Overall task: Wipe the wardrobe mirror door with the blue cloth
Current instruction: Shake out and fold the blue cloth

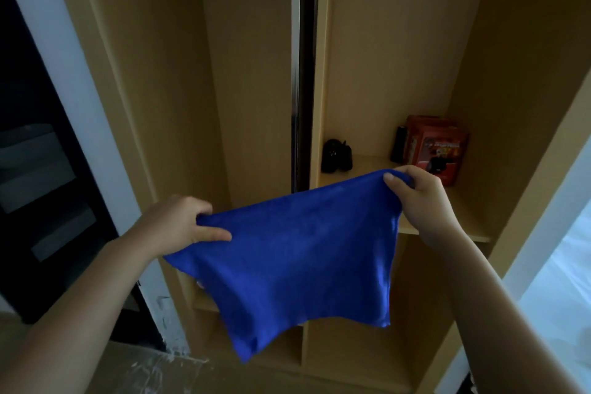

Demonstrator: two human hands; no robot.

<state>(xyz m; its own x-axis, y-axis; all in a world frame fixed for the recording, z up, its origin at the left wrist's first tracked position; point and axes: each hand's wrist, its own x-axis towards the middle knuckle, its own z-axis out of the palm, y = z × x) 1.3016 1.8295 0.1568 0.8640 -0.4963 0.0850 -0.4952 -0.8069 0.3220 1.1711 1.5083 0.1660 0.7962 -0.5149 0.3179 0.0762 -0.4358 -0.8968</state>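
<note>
Blue cloth (287,253) stretched mid-air before open wardrobe. Left hand (174,224) and right hand (419,198) each pinch top corner. Behind: shelf (460,221), black object (335,155), red box (438,147). Risk: loose pinch, cloth drops; mirror face not identifiable.

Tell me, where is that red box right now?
In the head view, the red box stands on the wardrobe shelf at the right, near its back corner, just beyond the right hand, with a dark upright object beside it.

Open shelf (460,211) frontage between black object (336,156) and red box (438,148), perhaps hand-passable.
</note>
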